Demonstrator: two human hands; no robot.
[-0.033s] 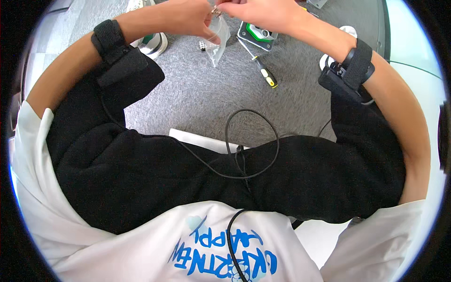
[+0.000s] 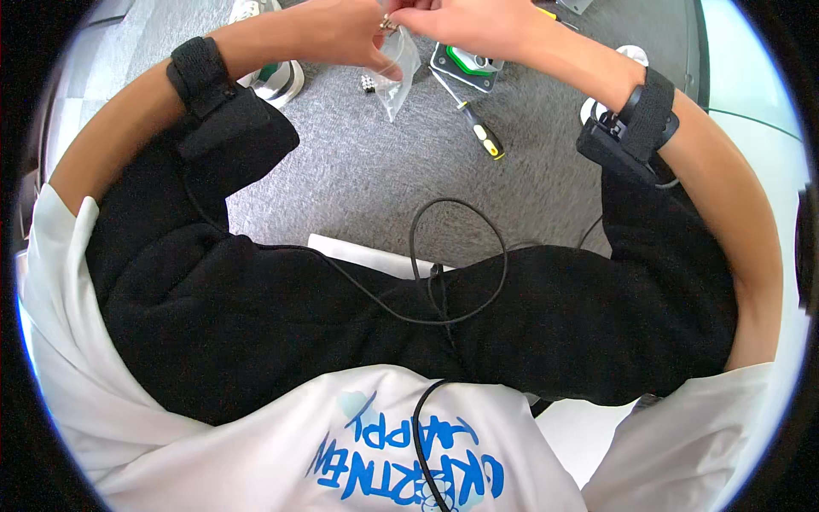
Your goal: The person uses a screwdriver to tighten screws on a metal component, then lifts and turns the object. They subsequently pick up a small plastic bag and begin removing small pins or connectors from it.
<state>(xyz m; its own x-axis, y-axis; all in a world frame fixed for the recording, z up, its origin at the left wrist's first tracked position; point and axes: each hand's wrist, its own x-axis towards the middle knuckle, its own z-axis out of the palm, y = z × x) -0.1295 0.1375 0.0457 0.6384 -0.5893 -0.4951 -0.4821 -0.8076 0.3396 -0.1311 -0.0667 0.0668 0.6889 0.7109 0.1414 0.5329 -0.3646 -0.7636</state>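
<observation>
The clear plastic bag [image 2: 401, 81] is at the top of the view, hanging above the grey carpet [image 2: 341, 179] between the two hands. The left hand [image 2: 357, 36] is curled around the upper side of the bag and seems to grasp it, with the thumb pointing down along the plastic. The right hand [image 2: 465, 24] comes very near from the other side, its fingers bent toward some small metal pieces [image 2: 388, 24] at the top of the bag; the picture edge cuts the view, so I cannot tell if these fingers really grip a piece or only touch it.

In my judgement, the bag is very light, soft and a little slippery, so it folds easily and gives no support by itself. It is better to take hold by the upper rim, with a flat pinch. The metal pieces are probably hard, smooth and easy to drop; they ask for the fingertips, one piece at a time.

On the carpet, more small shiny pieces [image 2: 368, 84] lie just beside the bag, as seen from above. To the right are a square device with a green part [image 2: 463, 60] and, near it, a black and yellow screwdriver [image 2: 483, 135].
</observation>
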